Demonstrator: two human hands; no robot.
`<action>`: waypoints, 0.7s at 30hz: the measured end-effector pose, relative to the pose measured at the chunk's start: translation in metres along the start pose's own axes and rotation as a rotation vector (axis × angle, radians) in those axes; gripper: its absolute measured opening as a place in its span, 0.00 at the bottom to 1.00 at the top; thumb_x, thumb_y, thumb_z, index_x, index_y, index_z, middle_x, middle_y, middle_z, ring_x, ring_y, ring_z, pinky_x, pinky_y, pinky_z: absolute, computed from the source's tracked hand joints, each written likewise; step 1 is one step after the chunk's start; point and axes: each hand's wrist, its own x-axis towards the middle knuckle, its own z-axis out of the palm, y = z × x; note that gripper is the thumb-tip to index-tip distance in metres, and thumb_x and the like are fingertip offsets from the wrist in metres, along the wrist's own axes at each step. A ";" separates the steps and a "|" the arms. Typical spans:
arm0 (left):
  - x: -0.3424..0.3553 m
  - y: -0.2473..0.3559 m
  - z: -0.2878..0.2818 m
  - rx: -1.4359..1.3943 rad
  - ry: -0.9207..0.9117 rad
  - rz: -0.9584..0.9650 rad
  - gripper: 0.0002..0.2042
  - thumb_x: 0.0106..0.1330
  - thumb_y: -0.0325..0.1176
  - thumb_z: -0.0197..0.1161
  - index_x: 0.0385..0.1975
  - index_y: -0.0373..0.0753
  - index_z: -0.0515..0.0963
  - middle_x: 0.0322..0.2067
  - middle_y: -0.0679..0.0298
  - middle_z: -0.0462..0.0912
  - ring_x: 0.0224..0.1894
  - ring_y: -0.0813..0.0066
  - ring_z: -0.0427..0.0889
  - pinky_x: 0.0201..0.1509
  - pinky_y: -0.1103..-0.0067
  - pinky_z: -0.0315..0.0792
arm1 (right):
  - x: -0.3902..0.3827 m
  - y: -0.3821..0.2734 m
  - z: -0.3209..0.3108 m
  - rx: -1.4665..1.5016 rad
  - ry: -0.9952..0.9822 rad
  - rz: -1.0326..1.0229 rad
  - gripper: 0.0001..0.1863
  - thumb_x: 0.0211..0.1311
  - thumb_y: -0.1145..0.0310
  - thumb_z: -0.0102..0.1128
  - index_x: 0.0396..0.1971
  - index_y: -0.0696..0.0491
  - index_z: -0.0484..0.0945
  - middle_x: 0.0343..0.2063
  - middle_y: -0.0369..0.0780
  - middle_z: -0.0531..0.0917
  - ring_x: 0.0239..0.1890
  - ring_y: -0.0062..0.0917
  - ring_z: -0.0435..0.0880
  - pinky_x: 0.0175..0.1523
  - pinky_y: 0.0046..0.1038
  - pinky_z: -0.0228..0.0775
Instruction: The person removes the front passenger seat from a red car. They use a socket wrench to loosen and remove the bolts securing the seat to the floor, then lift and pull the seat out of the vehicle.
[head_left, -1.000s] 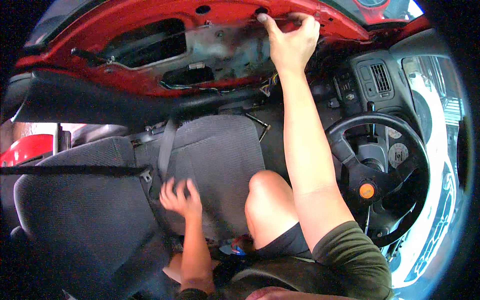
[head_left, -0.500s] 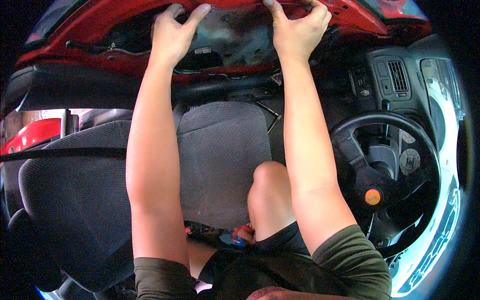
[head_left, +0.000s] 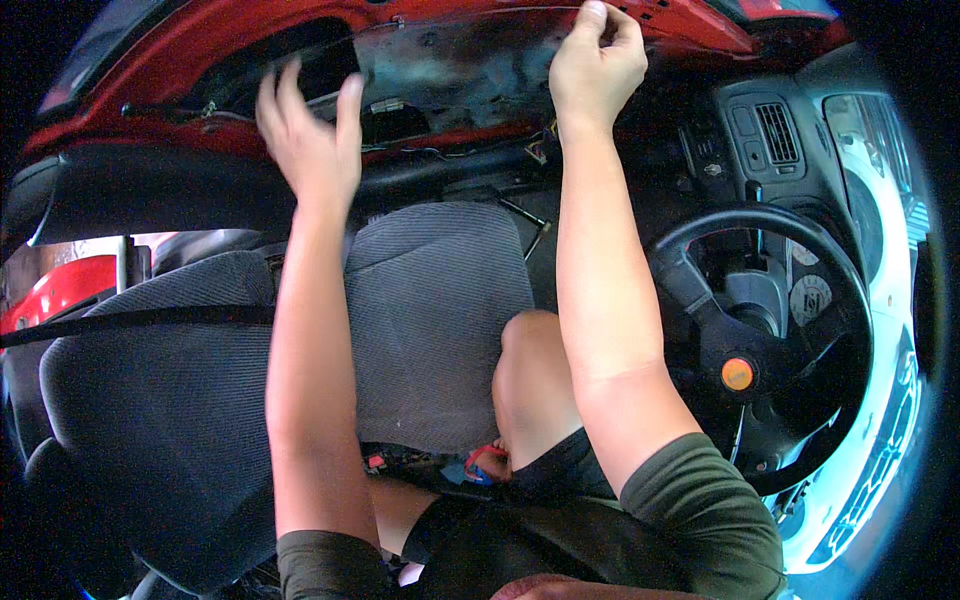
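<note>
A red car door (head_left: 700, 28) has its inner metal panel (head_left: 450, 80) exposed, with dark openings and loose wires (head_left: 537, 150). My right hand (head_left: 598, 75) is closed at the door's upper edge, thumb and fingers pinched where a faint thin line runs; what they hold is unclear. My left hand (head_left: 310, 130), slightly blurred, has its fingers apart in front of the large opening (head_left: 230, 80) at the door's left; I see nothing in it.
Grey cloth seats (head_left: 430, 300) lie below the door, crossed at left by a dark belt (head_left: 160, 320). A thin metal bar (head_left: 535, 232) lies beyond the seat. My bent knee (head_left: 525, 370) is beside the steering wheel (head_left: 690, 240); the dashboard (head_left: 740, 130) is at right.
My left hand rose to the door's upper edge by half a second ago, then came down and left with fingers spread. My right hand stays at the edge, its fingertips now closer together.
</note>
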 end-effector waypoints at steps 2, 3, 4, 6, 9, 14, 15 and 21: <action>-0.070 -0.005 -0.017 0.008 -0.111 -0.036 0.30 0.70 0.45 0.68 0.67 0.36 0.71 0.68 0.42 0.68 0.70 0.41 0.66 0.74 0.54 0.60 | 0.006 0.021 -0.006 0.150 -0.040 0.119 0.17 0.73 0.59 0.65 0.42 0.61 0.81 0.35 0.43 0.85 0.37 0.31 0.83 0.47 0.35 0.76; -0.113 -0.008 -0.025 0.038 -0.190 -0.075 0.30 0.69 0.43 0.69 0.67 0.36 0.71 0.69 0.43 0.67 0.70 0.41 0.66 0.74 0.54 0.60 | 0.013 0.034 -0.009 0.284 -0.086 0.193 0.18 0.71 0.57 0.68 0.42 0.59 0.80 0.37 0.43 0.84 0.39 0.32 0.83 0.49 0.37 0.76; -0.158 -0.011 -0.037 0.031 -0.257 -0.174 0.31 0.69 0.44 0.69 0.68 0.36 0.70 0.69 0.43 0.67 0.71 0.40 0.66 0.75 0.54 0.59 | 0.016 0.039 -0.009 0.425 -0.139 0.272 0.20 0.69 0.55 0.71 0.41 0.58 0.80 0.40 0.43 0.82 0.41 0.33 0.82 0.50 0.39 0.76; -0.253 -0.027 -0.068 0.192 -0.445 -0.374 0.33 0.71 0.48 0.65 0.71 0.38 0.66 0.71 0.42 0.61 0.75 0.40 0.59 0.78 0.50 0.52 | 0.012 0.017 0.004 0.345 -0.136 0.302 0.17 0.75 0.58 0.63 0.42 0.60 0.82 0.34 0.41 0.85 0.35 0.28 0.82 0.44 0.33 0.74; -0.341 -0.020 -0.092 0.441 -0.701 -0.519 0.33 0.77 0.54 0.52 0.77 0.45 0.59 0.81 0.52 0.47 0.83 0.46 0.41 0.82 0.46 0.35 | 0.011 0.000 0.003 0.378 -0.205 0.514 0.18 0.79 0.57 0.58 0.41 0.59 0.83 0.29 0.38 0.84 0.29 0.21 0.79 0.36 0.27 0.71; -0.356 -0.021 -0.093 0.416 -0.680 -0.545 0.32 0.74 0.49 0.54 0.77 0.48 0.62 0.81 0.56 0.48 0.83 0.49 0.42 0.82 0.46 0.33 | 0.022 0.036 -0.003 0.858 -0.256 0.583 0.13 0.79 0.61 0.58 0.49 0.56 0.76 0.40 0.42 0.83 0.39 0.33 0.82 0.47 0.42 0.76; -0.356 -0.022 -0.093 0.395 -0.677 -0.556 0.32 0.73 0.48 0.54 0.76 0.48 0.62 0.81 0.57 0.49 0.83 0.49 0.42 0.82 0.46 0.33 | 0.022 0.039 -0.002 0.821 -0.193 0.587 0.13 0.79 0.61 0.57 0.48 0.57 0.76 0.39 0.41 0.83 0.39 0.33 0.82 0.47 0.42 0.77; -0.368 -0.038 -0.090 0.342 -0.606 -0.554 0.31 0.71 0.46 0.55 0.75 0.47 0.64 0.81 0.56 0.50 0.82 0.46 0.45 0.82 0.45 0.34 | 0.034 0.025 0.015 0.897 -0.119 0.623 0.10 0.79 0.65 0.55 0.44 0.58 0.77 0.32 0.42 0.84 0.31 0.31 0.83 0.37 0.37 0.77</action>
